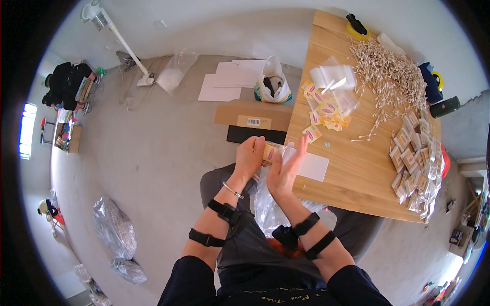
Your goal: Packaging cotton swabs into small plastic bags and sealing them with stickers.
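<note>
Above my lap, my left hand (250, 157) is closed around a small clear packet with a yellow-and-white card (271, 152) in it. My right hand (286, 173) is beside it, its fingers stretched out and apart, with the thumb against the packet's right side. Just right of my hands, a white sheet (312, 165) lies on the wooden table (357, 168). Farther back on the table are loose yellow-and-white cards (326, 108) and a stack of clear plastic bags (334, 77). A large heap of cotton swabs (390, 74) spreads across the far right.
Several filled packets (416, 158) are piled at the table's right edge. A tape roll (359, 31) and a dark green cylinder (445, 107) stand behind. On the floor are a cardboard box (250, 115), a white bag (273, 81) and a plastic sack (115, 229). Another person (69, 84) bends at far left.
</note>
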A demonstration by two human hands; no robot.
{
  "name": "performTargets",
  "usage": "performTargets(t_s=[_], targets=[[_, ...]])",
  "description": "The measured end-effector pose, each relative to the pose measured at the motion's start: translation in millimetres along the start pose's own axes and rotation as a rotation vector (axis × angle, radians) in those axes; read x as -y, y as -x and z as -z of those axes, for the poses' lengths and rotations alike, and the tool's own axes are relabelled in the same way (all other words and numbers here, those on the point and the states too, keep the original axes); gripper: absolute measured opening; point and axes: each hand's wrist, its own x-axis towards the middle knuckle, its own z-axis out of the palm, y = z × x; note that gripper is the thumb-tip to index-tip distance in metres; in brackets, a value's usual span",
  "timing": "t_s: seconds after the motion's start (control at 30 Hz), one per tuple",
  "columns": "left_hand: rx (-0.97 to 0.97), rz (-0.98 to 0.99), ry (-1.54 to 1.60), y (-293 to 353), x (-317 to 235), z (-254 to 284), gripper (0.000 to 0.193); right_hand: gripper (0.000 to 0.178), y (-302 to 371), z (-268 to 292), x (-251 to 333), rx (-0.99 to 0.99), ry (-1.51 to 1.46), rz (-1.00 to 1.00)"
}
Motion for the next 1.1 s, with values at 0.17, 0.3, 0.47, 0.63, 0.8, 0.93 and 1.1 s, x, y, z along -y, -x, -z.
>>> performTargets(t_s=[0.17, 0.3, 0.47, 0.63, 0.8, 0.93, 1.1], targets=[[0.058, 0.134, 0.116, 0, -4, -1, 0.038, 0.060, 20, -1, 5, 0.006, -0.332, -0.358], [0.034, 0.029, -0.048, -2, -3, 0, 0.037, 0.059, 21, -16, 12, -0.057, -0.472, -0.339], [-0.044, -0.096, -0.060, 1, -9, 13, 0.036, 0.062, 20, -16, 26, -0.056, -0.642, -0.336], [-0.139, -0.162, -0.049, 20, -38, 32, 0.035, 0.068, 15, -8, 57, -0.109, -0.778, -0.305], [-0.239, -0.275, -0.025, 51, -68, 31, 0.029, 0.058, -1, 12, 68, -0.112, -0.580, -0.329], [-0.278, -0.294, 0.081, 84, -99, 22, 0.025, 0.061, -25, 71, 97, 0.358, -0.541, -0.502], [-0.189, -0.298, 0.308, 112, -140, 11, 0.031, 0.061, -17, 94, 100, 0.040, -0.436, -0.082]])
